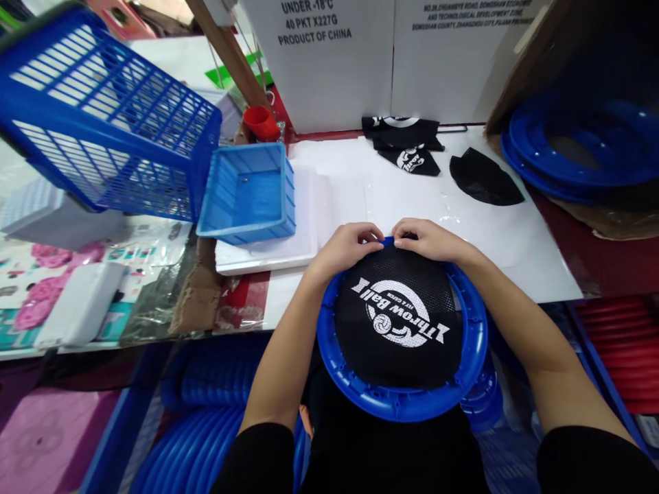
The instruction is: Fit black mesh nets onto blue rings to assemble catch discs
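A blue plastic ring (346, 374) rests against my body at the table edge, with a round black mesh net (355, 350) lying across it. White "Throw Ball" lettering shows on the mesh. At the far rim, my left hand (356, 241) pinches the edge of the mesh and ring with thumb and fingers. Close beside it, my right hand (425, 238) grips the same edge, fingers curled over. A small bit of blue rim shows between both hands. How the mesh is fastened under the fingertips is hidden.
Beyond lie folded black mesh pieces (409, 147) and another mesh piece (487, 177). A blue bin (247, 195) and a blue basket (118, 116) stand left. Blue rings (581, 147) are stacked right; more rings (206, 429) sit below the table. White cartons (334, 75) stand behind.
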Motion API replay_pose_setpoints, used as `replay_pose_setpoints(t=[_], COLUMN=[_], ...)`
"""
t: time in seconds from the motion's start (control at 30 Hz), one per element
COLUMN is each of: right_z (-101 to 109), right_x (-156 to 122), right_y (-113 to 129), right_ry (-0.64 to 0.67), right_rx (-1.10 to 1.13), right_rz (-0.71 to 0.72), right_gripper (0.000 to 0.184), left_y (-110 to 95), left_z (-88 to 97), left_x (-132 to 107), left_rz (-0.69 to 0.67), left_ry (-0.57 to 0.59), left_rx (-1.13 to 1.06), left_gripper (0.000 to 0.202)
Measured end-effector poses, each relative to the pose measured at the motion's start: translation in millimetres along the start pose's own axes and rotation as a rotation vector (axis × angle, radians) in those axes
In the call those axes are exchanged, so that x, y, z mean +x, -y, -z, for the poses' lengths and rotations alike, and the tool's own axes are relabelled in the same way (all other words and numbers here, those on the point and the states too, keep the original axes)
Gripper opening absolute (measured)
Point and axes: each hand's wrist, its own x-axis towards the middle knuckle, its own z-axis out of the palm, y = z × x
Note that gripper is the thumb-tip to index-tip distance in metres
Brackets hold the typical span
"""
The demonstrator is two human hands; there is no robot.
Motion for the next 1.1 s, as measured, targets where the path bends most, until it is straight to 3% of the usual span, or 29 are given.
replay_pose_setpoints(t=[0.3, 0.5, 0.7, 0.87, 1.0, 1.1], right_z=[-4, -5, -4, 15, 37, 51], right_x=[-3, -4, -6, -11, -22, -32], right_y=[6, 5, 5, 6, 5, 2], right_ry=[-0.050, -0.053, -0.068, -0.146, -0.352, -0.366], right_rx=[-0.051, -0.038, 0.046, 0.112, 0.167, 0.118], right_rz=[0.036, 0.024, -0.002, 0.011, 0.075, 0.069], right_gripper=[0.007, 0.007, 0.011, 0.019, 0.016, 0.018], left_y=[0, 3, -4, -2, 0, -12], left_z=[3.1, 6.3, 7.7, 2.5, -0.4, -3.7], left_x=[-3, -2, -4, -5, -3, -3], left_rz=[-0.187, -0.265, -0.303, -0.386, -0.287, -0.103], left_ry=[-0.042, 0.035, 0.039, 0.097, -0.030, -0.123], left_rx=[0.300, 0.351, 0.295, 0.304, 0.517, 0.759], left_gripper=[0.014, 0.017, 0.016, 0.013, 0.017, 0.019])
